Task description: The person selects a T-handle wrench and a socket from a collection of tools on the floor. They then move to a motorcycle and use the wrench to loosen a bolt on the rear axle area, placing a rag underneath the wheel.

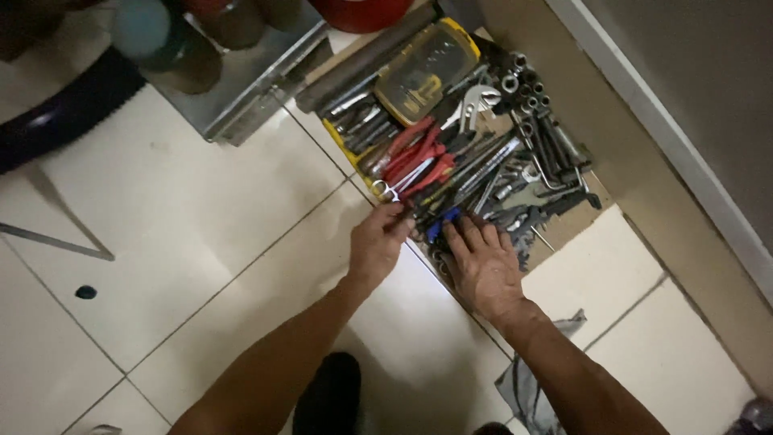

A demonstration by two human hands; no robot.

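My left hand [377,242] sits at the near left edge of the tool pile, fingers curled and pinched on the near end of a slim silver metal wrench [396,190], which lies at the near left edge of the heap w/ its far end running in under the red handles. My right hand [483,264] is just right of it, palm down, fingers spread flat on the tools; its fingertips touch a blue-handled tool [441,225]. Both hands are close but not touching. Just beyond the left hand lie red-handled pliers [415,157], several pairs side by side. Farther off is a yellow plastic case w/ a clear smoky lid [425,68], and far right a cluster of dark steel sockets & L-shaped hex keys [538,121]. All of it rests on a flat brown cardboard sheet [581,216] on the white tiled floor [201,209]. Near right, beside my forearm, a crumpled grey rag [523,387]. Far left, a shiny metal tray edge [250,89] and a dark blue curved hose [68,113].
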